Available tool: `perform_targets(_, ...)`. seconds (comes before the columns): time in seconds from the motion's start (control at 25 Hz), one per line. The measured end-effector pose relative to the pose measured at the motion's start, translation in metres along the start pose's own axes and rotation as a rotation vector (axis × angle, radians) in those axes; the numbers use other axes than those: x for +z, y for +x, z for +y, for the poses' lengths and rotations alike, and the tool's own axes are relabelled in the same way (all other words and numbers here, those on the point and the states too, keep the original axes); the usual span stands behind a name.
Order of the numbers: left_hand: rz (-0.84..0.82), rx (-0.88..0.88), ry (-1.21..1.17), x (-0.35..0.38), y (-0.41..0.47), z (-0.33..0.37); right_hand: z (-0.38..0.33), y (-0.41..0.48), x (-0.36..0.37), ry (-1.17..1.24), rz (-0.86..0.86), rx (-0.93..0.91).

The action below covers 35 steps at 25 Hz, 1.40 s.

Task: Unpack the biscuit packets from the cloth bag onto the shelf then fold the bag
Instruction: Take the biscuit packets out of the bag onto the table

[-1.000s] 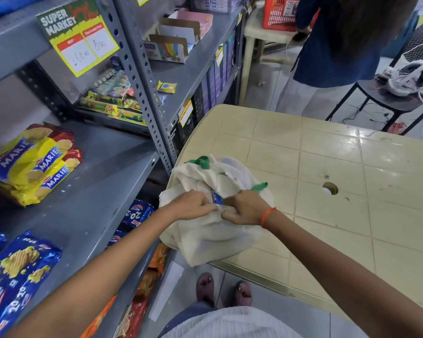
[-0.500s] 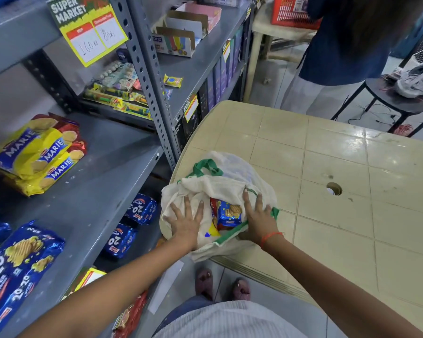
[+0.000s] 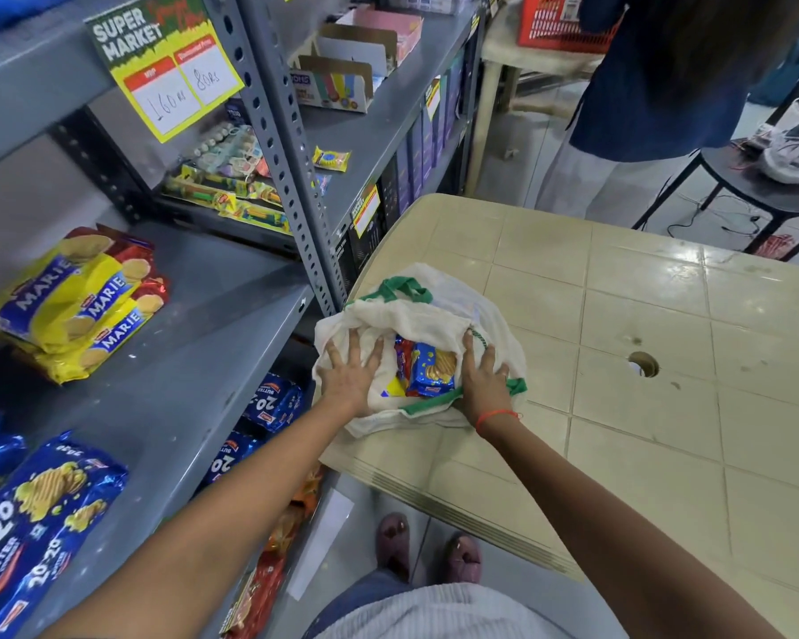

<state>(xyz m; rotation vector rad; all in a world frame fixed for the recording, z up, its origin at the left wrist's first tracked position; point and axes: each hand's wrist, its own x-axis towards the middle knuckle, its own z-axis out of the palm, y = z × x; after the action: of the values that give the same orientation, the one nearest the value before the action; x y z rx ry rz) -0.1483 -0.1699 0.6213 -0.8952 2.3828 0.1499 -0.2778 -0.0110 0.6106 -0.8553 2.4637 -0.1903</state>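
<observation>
1. Head view: the grey shelf fills the left side. Marie packets are stacked at its back and blue 20-20 packets lie at its near end, with bare metal between them. That bare patch is probably where the new stock goes.
2. The cream table stands just right of the shelf, with a narrow gap of floor between the two.
3. The cloth bag sits on the table corner nearest the shelf. Its green-trimmed mouth faces up, and its near side lies close to the table edge.
4. The left hand lies flat, fingers spread, pressing the cloth left of the mouth. The right hand lies flat on the right rim. The hands are apart and neither grips; together they hold the mouth wide.
5. The biscuit packets lie inside the bag between the hands, a blue one on top and a red one beside it. How many are underneath cannot be told.
6. Risks:
   - Lifting one hand frees the loose cloth, so the mouth may fall shut.
   - A pull toward the shelf could drag the bag off the corner.
   - A glossy wrapper could slip from the fingers into the gap.
</observation>
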Motion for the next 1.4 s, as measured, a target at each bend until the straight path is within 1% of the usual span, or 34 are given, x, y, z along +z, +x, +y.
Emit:
perform_targets(0.08, -0.006, -0.018, 0.043, -0.024, 0.009, 0.000, -0.015, 0.012, -0.025, -0.006, -0.046, 0.031)
perform_targets(0.12, 0.069, 0.017, 0.062, -0.033, 0.006, 0.005, -0.023, 0.009, -0.035, -0.045, -0.011, 0.032)
perform_targets(0.16, 0.201, 0.089, 0.050, -0.040, 0.003, 0.009, -0.035, 0.003, -0.043, -0.068, 0.105, -0.029)
perform_targets(0.2, 0.341, 0.179, 0.002, -0.045, 0.001, 0.012, -0.046, -0.003, -0.045, -0.077, 0.273, -0.168)
perform_targets(0.24, 0.426, 0.259, -0.071, -0.047, 0.001, 0.015, -0.057, -0.007, -0.042, -0.055, 0.396, -0.352)
perform_targets(0.28, 0.416, 0.322, -0.143, -0.048, 0.001, 0.016, -0.067, -0.009, -0.039, -0.012, 0.443, -0.503)
perform_targets(0.32, 0.366, 0.378, -0.150, -0.046, 0.004, 0.013, -0.076, -0.009, -0.037, -0.007, 0.358, -0.590)
perform_targets(0.36, 0.337, 0.428, -0.095, -0.043, 0.010, 0.006, -0.082, -0.008, -0.037, -0.061, 0.230, -0.607)
perform_targets(0.4, 0.304, 0.435, 0.025, -0.041, 0.015, 0.000, -0.083, -0.005, -0.037, -0.129, 0.136, -0.577)
perform_targets(0.44, 0.270, 0.409, 0.146, -0.043, 0.020, -0.006, -0.081, 0.002, -0.036, -0.185, 0.121, -0.537)
perform_targets(0.52, 0.197, 0.320, 0.310, -0.050, 0.029, -0.016, -0.072, 0.014, -0.037, -0.287, 0.182, -0.394)
perform_targets(0.56, 0.159, 0.272, 0.354, -0.056, 0.031, -0.020, -0.067, 0.019, -0.041, -0.324, 0.172, -0.288)
perform_targets(0.6, 0.125, 0.212, 0.395, -0.063, 0.031, -0.023, -0.061, 0.021, -0.049, -0.337, 0.122, -0.170)
perform_targets(0.68, 0.081, 0.076, 0.470, -0.074, 0.032, -0.031, -0.043, 0.021, -0.068, -0.271, 0.005, 0.024)
perform_targets(0.76, 0.032, -0.006, 0.481, -0.075, 0.034, -0.038, -0.020, 0.014, -0.072, -0.211, -0.070, 0.097)
perform_targets(0.88, -0.013, 0.020, 0.498, -0.070, 0.036, -0.033, 0.001, -0.018, -0.060, -0.355, -0.226, 0.103)
perform_targets(0.92, 0.013, 0.037, 0.489, -0.073, 0.033, -0.025, -0.001, -0.025, -0.060, -0.398, -0.202, 0.079)
perform_targets(0.96, 0.083, 0.069, 0.470, -0.077, 0.031, -0.015, -0.008, -0.024, -0.064, -0.389, -0.096, 0.012)
perform_targets(1.0, 0.183, 0.129, 0.443, -0.083, 0.026, -0.005, -0.019, -0.018, -0.071, -0.312, 0.037, -0.085)
perform_targets(1.04, 0.274, 0.193, 0.401, -0.087, 0.024, 0.004, -0.032, -0.010, -0.077, -0.210, 0.111, -0.174)
perform_targets(1.08, 0.324, 0.253, 0.350, -0.090, 0.024, 0.012, -0.043, -0.001, -0.079, -0.170, 0.122, -0.246)
perform_targets(1.12, 0.324, 0.310, 0.303, -0.089, 0.026, 0.017, -0.050, 0.006, -0.078, -0.177, 0.108, -0.299)
perform_targets(1.2, 0.222, 0.375, 0.194, -0.083, 0.032, 0.016, -0.051, 0.018, -0.068, -0.203, 0.094, -0.330)
perform_targets(1.28, 0.150, 0.332, 0.170, -0.075, 0.040, 0.002, -0.035, 0.023, -0.059, -0.186, 0.107, -0.267)
perform_targets(1.36, 0.111, 0.232, 0.153, -0.072, 0.043, -0.012, -0.018, 0.019, -0.056, -0.157, 0.038, -0.171)
perform_targets(1.4, 0.085, 0.189, 0.135, -0.073, 0.044, -0.016, -0.012, 0.016, -0.054, -0.176, -0.005, -0.159)
